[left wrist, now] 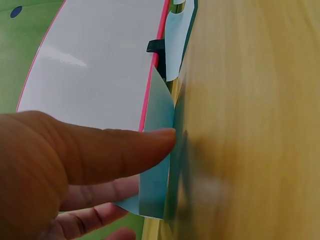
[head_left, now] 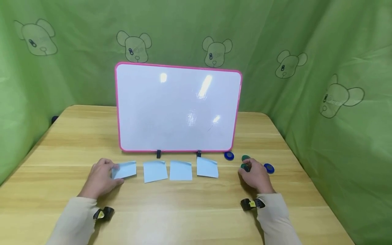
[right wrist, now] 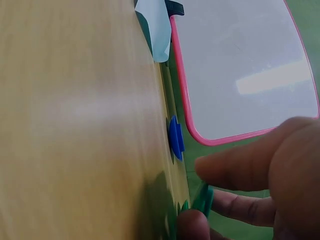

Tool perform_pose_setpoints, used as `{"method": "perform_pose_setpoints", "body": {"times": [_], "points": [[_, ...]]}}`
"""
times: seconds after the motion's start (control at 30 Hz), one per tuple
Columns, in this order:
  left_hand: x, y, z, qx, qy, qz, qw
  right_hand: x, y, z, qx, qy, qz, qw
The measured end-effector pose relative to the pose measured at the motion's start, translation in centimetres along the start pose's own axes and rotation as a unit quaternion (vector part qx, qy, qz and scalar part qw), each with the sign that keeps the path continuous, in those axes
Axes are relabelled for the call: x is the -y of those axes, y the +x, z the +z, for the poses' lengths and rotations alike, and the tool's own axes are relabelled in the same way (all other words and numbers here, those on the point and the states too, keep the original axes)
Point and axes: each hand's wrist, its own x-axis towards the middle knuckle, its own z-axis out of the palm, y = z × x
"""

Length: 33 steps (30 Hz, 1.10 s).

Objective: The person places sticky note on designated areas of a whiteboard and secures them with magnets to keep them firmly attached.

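My left hand pinches the leftmost light-blue sticky note by its left end. In the left wrist view the thumb lies across the note's near face, with fingers behind it. On the right, my right hand holds a green round magnet between thumb and fingers, seen edge-on as a green magnet in the right wrist view. Just beyond these fingers lies a second green magnet, partly covered. Blue magnets lie to either side, one by the board's corner and another right of the hand.
A whiteboard with a pink frame stands upright on black feet behind the notes. Three more blue sticky notes lie in a row before it. Green curtains surround the wooden table.
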Motion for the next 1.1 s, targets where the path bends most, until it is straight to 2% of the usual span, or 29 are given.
{"method": "perform_pose_setpoints", "body": {"times": [0.3, 0.53, 0.8, 1.1], "points": [[-0.3, -0.1, -0.3, -0.002, -0.01, 0.02, 0.9997, 0.2, -0.1, 0.1, -0.016, 0.027, -0.022, 0.999], [-0.6, 0.0, -0.3, -0.014, -0.036, 0.048, 0.9981, 0.6, 0.0, 0.3, -0.048, 0.076, -0.043, 0.995], [-0.9, 0.2, -0.2, -0.056, -0.105, 0.049, 0.9917, 1.0, 0.3, 1.0, -0.05, 0.149, -0.016, 0.987], [-1.4, 0.6, -0.7, -0.067, -0.128, 0.046, 0.9885, 1.5, 0.5, 0.8, -0.037, 0.188, 0.001, 0.982]]}}
